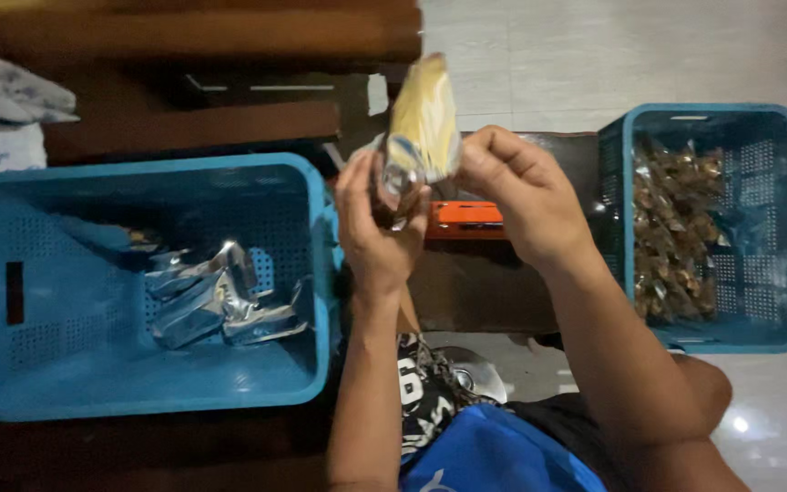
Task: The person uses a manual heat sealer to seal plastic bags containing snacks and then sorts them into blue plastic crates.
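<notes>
A foil pouch is held up between both hands.
The foil pouch (421, 128) is gripped by the left hand (377, 228) and the right hand (516, 196), above the orange device (466, 219), between two blue crates (47, 364); sealing appears underway, judging by careful alignment.

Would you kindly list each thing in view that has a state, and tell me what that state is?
left hand: closed around the pouch's lower end
right hand: pinching the pouch's side
foil pouch: held upright between both hands, above the table
left blue crate: open, a few silver foil packets lying inside
right blue crate: open, heaped with brown wrapped pieces
orange device: resting on the table, untouched
</notes>
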